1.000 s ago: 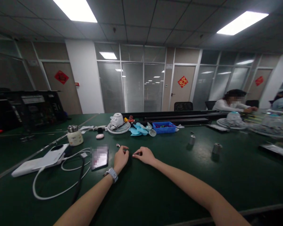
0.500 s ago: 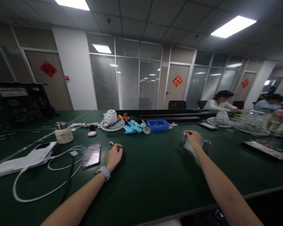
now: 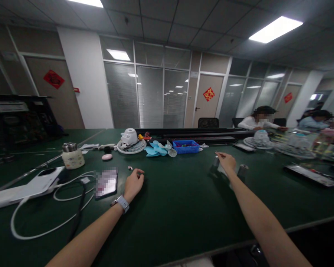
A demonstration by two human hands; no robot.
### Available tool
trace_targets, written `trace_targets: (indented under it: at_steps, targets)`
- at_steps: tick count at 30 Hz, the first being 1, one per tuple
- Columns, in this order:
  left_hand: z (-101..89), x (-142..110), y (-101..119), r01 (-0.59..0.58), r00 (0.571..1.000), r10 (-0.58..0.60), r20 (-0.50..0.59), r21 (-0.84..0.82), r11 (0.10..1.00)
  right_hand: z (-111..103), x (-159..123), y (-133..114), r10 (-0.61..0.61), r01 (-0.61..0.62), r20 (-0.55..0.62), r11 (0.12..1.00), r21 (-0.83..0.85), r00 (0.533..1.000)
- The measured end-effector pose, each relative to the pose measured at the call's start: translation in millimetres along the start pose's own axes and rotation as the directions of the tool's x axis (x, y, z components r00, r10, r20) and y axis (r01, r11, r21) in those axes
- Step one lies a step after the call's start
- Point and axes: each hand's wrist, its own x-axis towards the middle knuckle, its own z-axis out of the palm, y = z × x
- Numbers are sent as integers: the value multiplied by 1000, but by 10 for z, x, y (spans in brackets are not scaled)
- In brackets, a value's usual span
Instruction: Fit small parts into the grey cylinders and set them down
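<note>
Work is shifting rightward, the right hand [image 3: 227, 162] pinching together by a silver metal cylinder [image 3: 216, 162], the left hand [image 3: 133, 184] staying loosely parted.

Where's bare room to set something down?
Bare green tabletop lies between the left hand and right hand, nearer than the blue bin. It's crowded at left, with white phone and bottle, and back, around blue fan blades.

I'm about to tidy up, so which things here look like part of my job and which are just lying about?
Likely in the job:
metal cylinder by the right hand
second metal cylinder
possibly the white fan and blue blades, untouched

Apparently lying about:
white phone
cream bottle
pink case
likely earbud near the left hand
</note>
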Motion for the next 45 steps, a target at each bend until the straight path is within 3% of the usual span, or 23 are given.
trace_targets:
  at_steps: [18, 23, 28, 31, 33, 36, 38, 42, 45]
  targets:
    - [1, -9, 6, 21, 1000, -21, 24, 0, 1000, 31, 39, -37, -48, 71, 127, 980, -184, 991]
    - [4, -4, -8, 12, 999, -12, 31, -6, 1000, 75, 17, 4, -47, 66, 144, 989, -130, 989]
    - [11, 5, -13, 11, 999, -11, 33, 3, 1000, 102, -47, 160, 68, -73, 130, 997, 34, 989]
    - [8, 1, -10, 10, 999, -10, 34, 2, 1000, 98, -82, 158, 55, -66, 128, 994, 82, 990]
    - [7, -1, -11, 1, 999, -1, 38, -1, 1000, 108, -156, 9, -9, -3, 122, 995, 95, 992]
    - [12, -2, -19, -15, 999, 15, 40, -9, 1000, 171, -448, -477, -182, 134, 184, 960, 245, 966]
    - [18, -1, -25, -15, 999, 15, 37, -10, 1000, 242, -774, -902, -323, 191, 258, 882, 430, 911]
    - [28, -2, -27, -17, 999, 18, 43, -13, 1000, 376, -1470, -1602, -580, 202, 368, 692, 693, 727]
    - [27, -6, -28, -17, 999, 17, 42, -9, 1000, 431, -1771, -1820, -629, 195, 381, 653, 732, 677]
